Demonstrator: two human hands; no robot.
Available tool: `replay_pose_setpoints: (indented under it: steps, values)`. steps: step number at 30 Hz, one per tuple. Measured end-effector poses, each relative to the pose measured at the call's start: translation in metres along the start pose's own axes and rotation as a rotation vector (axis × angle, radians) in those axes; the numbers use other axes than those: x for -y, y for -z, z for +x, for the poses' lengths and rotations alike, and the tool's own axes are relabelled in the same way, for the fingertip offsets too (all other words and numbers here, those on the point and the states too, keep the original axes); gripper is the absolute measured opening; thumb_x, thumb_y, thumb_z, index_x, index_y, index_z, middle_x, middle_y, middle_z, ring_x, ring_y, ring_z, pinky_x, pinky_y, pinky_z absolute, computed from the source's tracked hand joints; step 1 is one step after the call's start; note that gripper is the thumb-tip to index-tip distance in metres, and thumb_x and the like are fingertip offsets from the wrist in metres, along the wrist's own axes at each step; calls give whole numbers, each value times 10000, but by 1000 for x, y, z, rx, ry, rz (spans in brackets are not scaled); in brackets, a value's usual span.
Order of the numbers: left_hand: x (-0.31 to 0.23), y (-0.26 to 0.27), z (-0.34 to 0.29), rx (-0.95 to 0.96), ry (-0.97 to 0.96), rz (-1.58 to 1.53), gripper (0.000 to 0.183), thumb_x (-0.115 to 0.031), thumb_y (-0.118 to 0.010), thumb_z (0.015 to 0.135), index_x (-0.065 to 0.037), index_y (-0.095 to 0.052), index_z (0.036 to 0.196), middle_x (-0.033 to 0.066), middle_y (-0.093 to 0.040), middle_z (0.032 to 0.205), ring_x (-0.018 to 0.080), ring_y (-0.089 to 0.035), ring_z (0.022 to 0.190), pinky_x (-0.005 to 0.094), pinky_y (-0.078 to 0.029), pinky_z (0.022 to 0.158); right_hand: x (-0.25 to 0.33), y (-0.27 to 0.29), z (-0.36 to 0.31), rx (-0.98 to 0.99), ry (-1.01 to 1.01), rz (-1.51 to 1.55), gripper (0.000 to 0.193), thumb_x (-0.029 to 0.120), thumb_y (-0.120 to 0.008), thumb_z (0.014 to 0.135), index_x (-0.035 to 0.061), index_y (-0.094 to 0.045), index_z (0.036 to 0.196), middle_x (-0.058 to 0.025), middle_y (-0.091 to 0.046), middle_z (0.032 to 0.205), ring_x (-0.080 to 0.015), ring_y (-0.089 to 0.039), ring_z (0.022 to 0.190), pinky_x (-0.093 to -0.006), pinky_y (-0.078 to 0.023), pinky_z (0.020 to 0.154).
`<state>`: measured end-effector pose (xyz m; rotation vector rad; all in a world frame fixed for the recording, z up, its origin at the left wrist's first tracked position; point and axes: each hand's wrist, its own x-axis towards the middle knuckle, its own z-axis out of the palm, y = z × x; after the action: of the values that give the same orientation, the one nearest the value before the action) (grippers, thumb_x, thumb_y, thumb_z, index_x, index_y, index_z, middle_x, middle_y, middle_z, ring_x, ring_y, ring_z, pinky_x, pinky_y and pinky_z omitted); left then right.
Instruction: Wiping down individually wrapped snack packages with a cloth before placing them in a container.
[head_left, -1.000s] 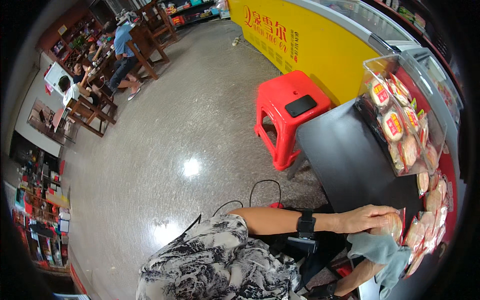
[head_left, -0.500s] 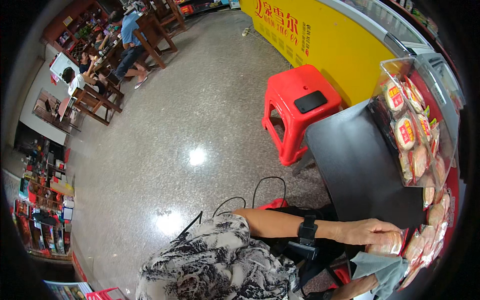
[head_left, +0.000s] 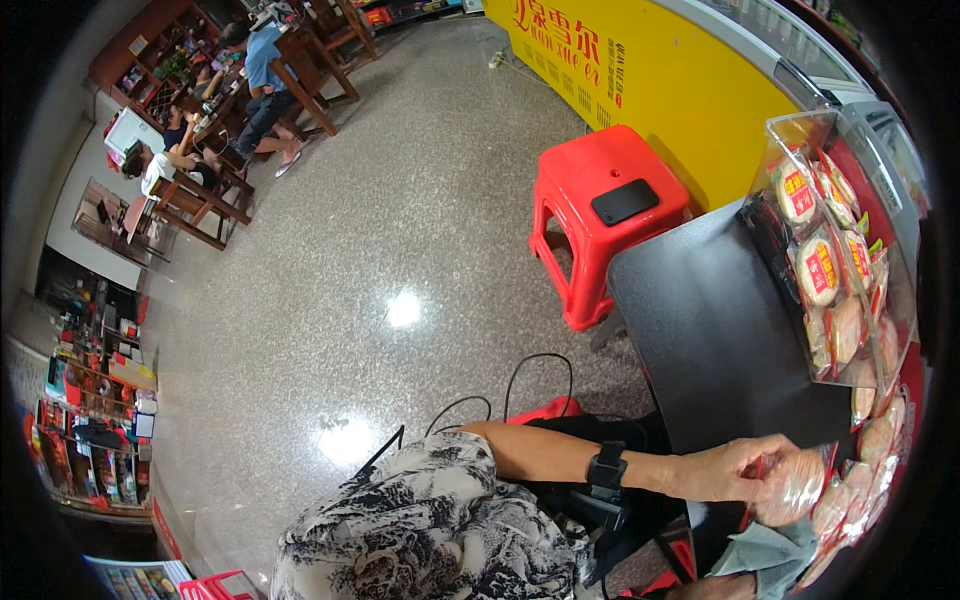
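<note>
My left hand (head_left: 728,470), a dark watch on its wrist, pinches a round flat pastry in a clear wrapper (head_left: 792,490) by its near side. The pastry is tilted and slightly blurred. Just below it, a grey-green cloth (head_left: 768,552) covers the fingers of my right hand (head_left: 732,588), which shows only in part at the lower edge. Other wrapped pastries (head_left: 848,498) lie overlapping in a row to the right of my hands, along the edge of a black table (head_left: 715,340).
A clear plastic box (head_left: 850,378) with wrapped pastries stands on the table's far right. Beyond the table are a red stool (head_left: 585,160) with a black phone (head_left: 625,201) and a yellow freezer (head_left: 690,100). Black cable (head_left: 540,356) loops over the floor. People sit at the upper left.
My left hand has raised and tilted the wrapped pastry, moving it slightly right. The cloth and my right hand have shifted a little lower.
</note>
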<state>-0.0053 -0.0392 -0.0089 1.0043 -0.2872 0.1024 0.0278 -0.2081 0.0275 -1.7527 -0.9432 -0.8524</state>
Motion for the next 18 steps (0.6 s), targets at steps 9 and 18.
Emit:
replay_pose_setpoints:
  steps: [9, 18]
  values:
    - [-6, -3, -6, 32, -22, 254, 553, -71, -540, 812, -8, -246, 1276, 189, -561, 976, 224, -610, 817, 295, -466, 750, 67, -46, 37, -63, 65, -67, 408, 384, -392, 865, 21, -488, 703, -118, -503, 694, -259, -498, 697, -487, -360, 902]
    - [2, -8, -3, 140, -79, 305, 532, -45, -543, 786, 26, -314, 1261, 202, -593, 893, 277, -609, 802, 346, -457, 681, 126, -103, 68, -94, 6, -30, 389, 377, -391, 867, 16, -480, 754, -125, -498, 745, -260, -488, 742, -479, -354, 909]
